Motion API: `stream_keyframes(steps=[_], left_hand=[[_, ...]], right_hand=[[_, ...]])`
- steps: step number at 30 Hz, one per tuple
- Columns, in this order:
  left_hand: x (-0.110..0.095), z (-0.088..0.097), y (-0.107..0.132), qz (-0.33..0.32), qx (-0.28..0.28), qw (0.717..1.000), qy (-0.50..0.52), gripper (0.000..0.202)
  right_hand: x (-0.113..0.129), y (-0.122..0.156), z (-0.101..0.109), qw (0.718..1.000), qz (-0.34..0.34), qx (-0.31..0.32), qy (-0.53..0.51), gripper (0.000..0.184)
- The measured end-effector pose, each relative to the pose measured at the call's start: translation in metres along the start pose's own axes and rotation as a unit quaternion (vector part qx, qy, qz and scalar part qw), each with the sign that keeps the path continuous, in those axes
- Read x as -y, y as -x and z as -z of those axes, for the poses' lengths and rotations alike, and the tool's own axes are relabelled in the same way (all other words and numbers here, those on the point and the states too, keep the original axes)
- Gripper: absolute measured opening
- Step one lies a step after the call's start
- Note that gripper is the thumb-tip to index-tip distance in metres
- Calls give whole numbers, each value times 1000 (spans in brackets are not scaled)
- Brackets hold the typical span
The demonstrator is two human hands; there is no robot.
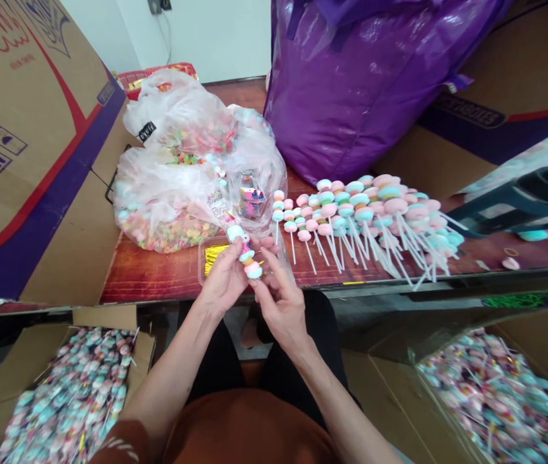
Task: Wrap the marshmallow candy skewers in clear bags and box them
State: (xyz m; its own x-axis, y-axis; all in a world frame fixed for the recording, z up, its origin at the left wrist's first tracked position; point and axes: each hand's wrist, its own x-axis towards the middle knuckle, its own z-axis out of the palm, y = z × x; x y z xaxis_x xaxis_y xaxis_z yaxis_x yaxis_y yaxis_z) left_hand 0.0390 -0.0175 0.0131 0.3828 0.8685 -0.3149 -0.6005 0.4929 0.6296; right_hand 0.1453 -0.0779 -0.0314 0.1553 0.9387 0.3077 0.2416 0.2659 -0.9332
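Observation:
Over the table's front edge, my left hand [223,278] is closed on a marshmallow candy skewer [253,269], its thumb and fingers along the skewer's side. The candies are pale blue, pink and orange, and what looks like a clear printed wrapper surrounds them. My right hand [282,301] pinches around the skewer's lower end with thumb and curled fingers. The stick is hidden. Just behind my hands, a clear plastic tub [201,264] holds yellow twist ties [216,256]. Printed wrappers [251,196] lie beyond it.
To the right, many marshmallow skewers [365,209] lie piled with white sticks forward. Candy-filled plastic bags [167,187] stand left, beside a large carton [37,148]. A purple bag [351,90] and a dark tumbler [510,200] stand right. Open boxes [146,361] of wrapped candies flank my legs.

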Motion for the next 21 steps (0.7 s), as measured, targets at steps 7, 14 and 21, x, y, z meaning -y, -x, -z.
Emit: stream_keyframes(steps=[7, 14, 21], left_hand=[[3, -2, 3, -20, -4, 1000, -6, 30], [7, 0, 3, -44, -21, 999, -6, 31], [5, 5, 2, -11, 26, 999, -36, 28]], right_hand=[[-2, 3, -3, 998, 49, 14, 38, 46], [2, -2, 0, 977, 171, 21, 128, 49], [6, -8, 5, 999, -7, 50, 3, 43]])
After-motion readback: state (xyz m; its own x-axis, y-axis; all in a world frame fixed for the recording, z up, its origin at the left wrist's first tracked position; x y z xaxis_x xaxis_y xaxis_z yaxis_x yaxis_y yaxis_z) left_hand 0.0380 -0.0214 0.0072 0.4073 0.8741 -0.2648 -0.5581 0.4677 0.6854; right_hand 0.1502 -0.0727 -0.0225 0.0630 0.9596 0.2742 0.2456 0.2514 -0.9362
